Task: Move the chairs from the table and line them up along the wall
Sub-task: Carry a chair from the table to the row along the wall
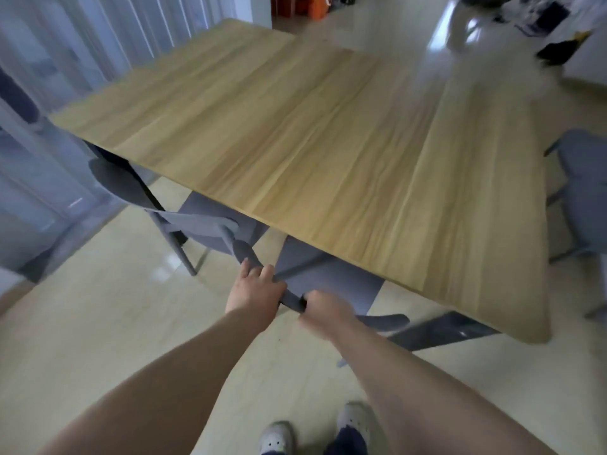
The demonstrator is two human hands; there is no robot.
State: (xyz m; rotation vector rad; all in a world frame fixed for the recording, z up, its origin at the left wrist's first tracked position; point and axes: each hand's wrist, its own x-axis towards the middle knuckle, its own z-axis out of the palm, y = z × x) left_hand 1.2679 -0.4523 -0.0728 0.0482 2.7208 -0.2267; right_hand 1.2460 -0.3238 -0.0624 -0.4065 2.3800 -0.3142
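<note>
Both hands, left hand (pixel 254 292) and right hand (pixel 323 310), wrap fingers tight round the grey plastic chair's (pixel 323 277) curved back, its seat tucked under the long wooden worktop (pixel 295 142); pull straight back, slowly.

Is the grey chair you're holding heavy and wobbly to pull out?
Probably fairly light: the grey chair looks like thin moulded plastic on slim legs. It may slide easily on the shiny floor, and could tip if pulled hard by its backrest.
</note>
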